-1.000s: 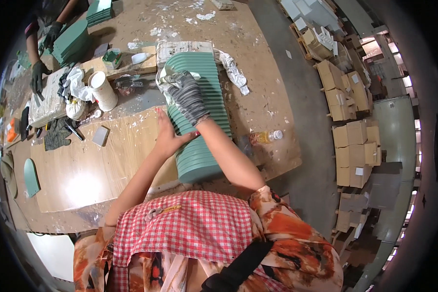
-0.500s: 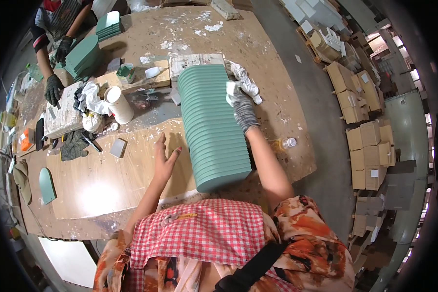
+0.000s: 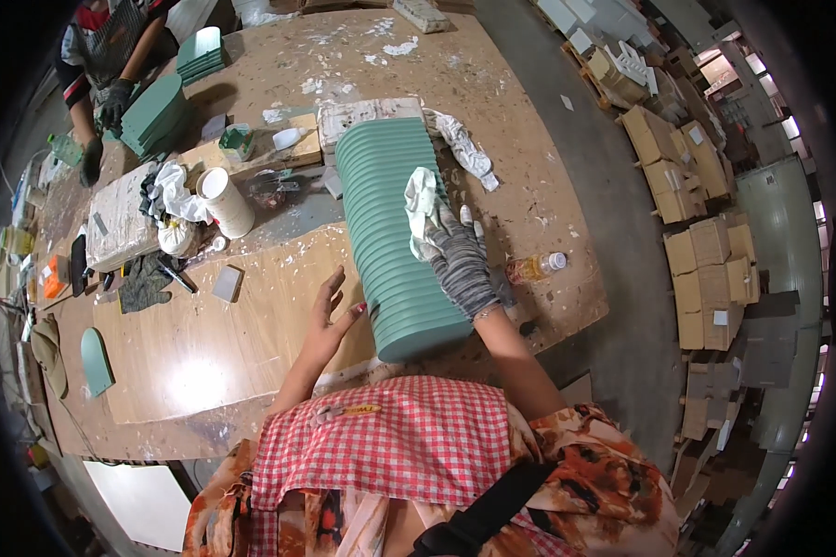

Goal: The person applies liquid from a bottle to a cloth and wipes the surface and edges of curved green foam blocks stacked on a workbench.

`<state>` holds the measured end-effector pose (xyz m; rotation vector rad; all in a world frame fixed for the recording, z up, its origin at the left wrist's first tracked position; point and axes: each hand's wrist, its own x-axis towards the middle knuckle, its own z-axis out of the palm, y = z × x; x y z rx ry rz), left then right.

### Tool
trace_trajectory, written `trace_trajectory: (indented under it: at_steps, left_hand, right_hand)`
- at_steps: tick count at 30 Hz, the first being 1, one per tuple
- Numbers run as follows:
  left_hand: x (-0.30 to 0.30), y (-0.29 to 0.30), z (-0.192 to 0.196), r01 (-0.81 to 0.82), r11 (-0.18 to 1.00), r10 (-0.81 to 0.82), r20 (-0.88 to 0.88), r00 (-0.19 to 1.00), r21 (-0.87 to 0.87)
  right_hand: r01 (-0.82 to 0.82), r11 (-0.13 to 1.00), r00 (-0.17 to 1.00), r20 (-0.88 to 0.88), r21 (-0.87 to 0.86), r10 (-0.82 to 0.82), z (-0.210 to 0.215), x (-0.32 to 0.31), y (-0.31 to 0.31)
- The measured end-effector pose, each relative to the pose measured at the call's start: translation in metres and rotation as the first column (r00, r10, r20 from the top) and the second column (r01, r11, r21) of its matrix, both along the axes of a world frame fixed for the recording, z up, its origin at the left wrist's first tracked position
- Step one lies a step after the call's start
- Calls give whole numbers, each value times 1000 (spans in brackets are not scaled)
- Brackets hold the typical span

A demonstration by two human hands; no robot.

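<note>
A long row of green arched panels (image 3: 395, 232) stands on edge across the wooden workbench (image 3: 204, 353). My right hand (image 3: 460, 260), in a grey knit glove, presses a pale cloth (image 3: 423, 200) onto the top of the row near its right side. My left hand (image 3: 330, 311) is bare, fingers spread, resting on the bench just left of the row's near end and touching nothing else.
A white cup (image 3: 225, 200), rags, a wrapped block (image 3: 121, 218) and small tools lie at the left. A single green panel (image 3: 95, 360) lies flat at the bench's left edge. Another person (image 3: 111, 56) in dark gloves handles stacked green panels (image 3: 158, 116) far left. Cardboard boxes (image 3: 706, 269) line the right.
My right hand has slid with the cloth along the top of the row toward me and to its right side. My left hand has come off the row's side and rests on the bench.
</note>
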<state>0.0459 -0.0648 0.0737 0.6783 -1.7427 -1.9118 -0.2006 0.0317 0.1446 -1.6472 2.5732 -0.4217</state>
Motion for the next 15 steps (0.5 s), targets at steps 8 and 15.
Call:
trace_trajectory:
  at_steps: [8, 15]
  left_hand:
    - [18, 10, -9, 84, 979, -69, 81, 994, -188]
    - [16, 32, 0, 211, 963, -172, 224, 959, -168]
  right_hand:
    - [-187, 951, 977, -144, -246, 155, -14, -35, -9]
    - [-383, 918, 860, -403, -104, 314, -27, -1, -40]
